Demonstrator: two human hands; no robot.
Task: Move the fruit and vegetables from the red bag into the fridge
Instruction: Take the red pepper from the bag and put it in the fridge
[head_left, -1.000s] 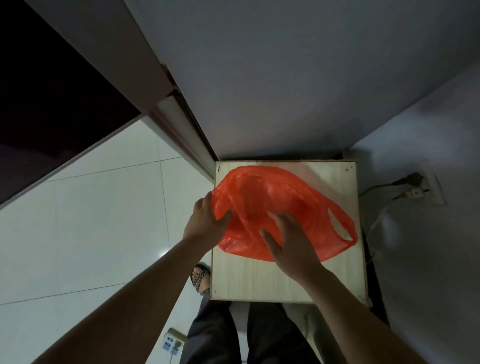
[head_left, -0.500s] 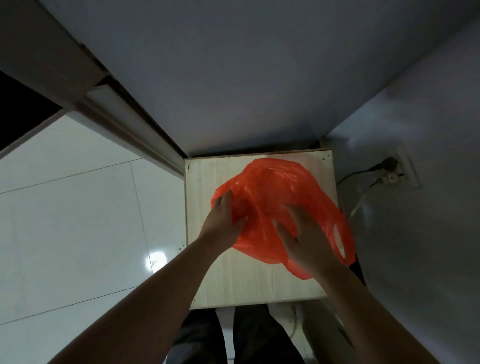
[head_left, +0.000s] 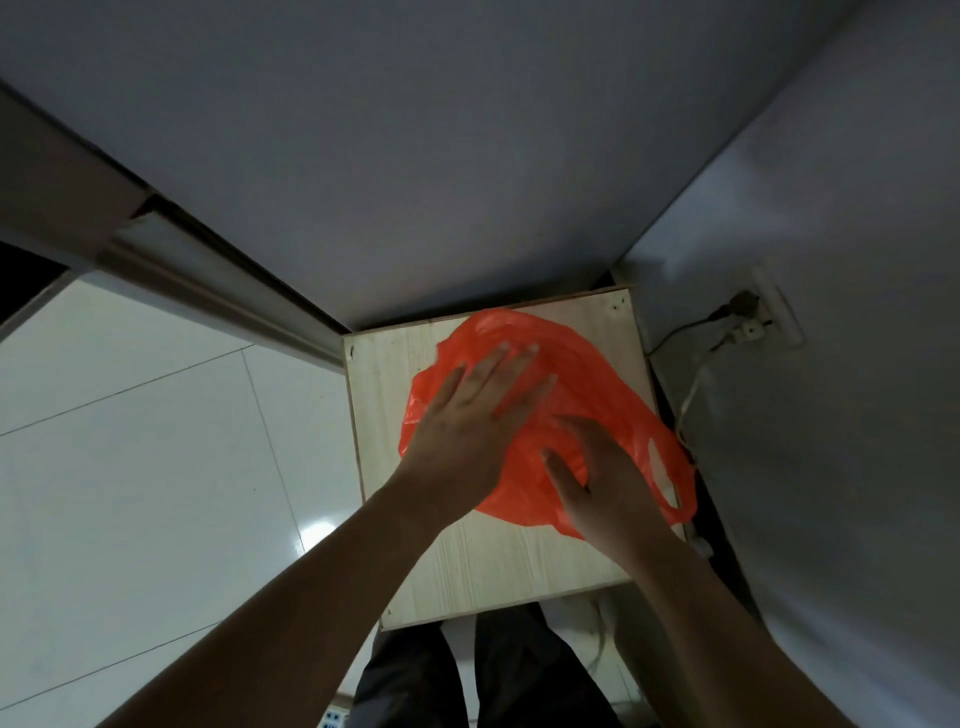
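surface: pale square wooden tabletop (head_left: 483, 571) in a dim corner, white tiled floor (head_left: 156, 467) to its left, tall grey panel (head_left: 467, 156) rising behind it. i take the panel for the fridge door, closed.
task thing: thin red plastic bag (head_left: 597, 374) lies on the tabletop's far right part, one handle loop reaching the right edge.
change: half a second ago my left hand (head_left: 467, 426) pinched the bag's left edge; now it lies on top of the plastic, which looks flatter.
meaning: no fruit or vegetables visible. i judge the bag emptied, or nearly, and being smoothed down.
left grip: fingers straight and spread, palm down, pressing the bag, holding nothing.
right grip: right hand (head_left: 608, 483) rests on the bag's near side, thumb apart. its fingertips blur into the plastic, so i cannot tell whether they pinch it.
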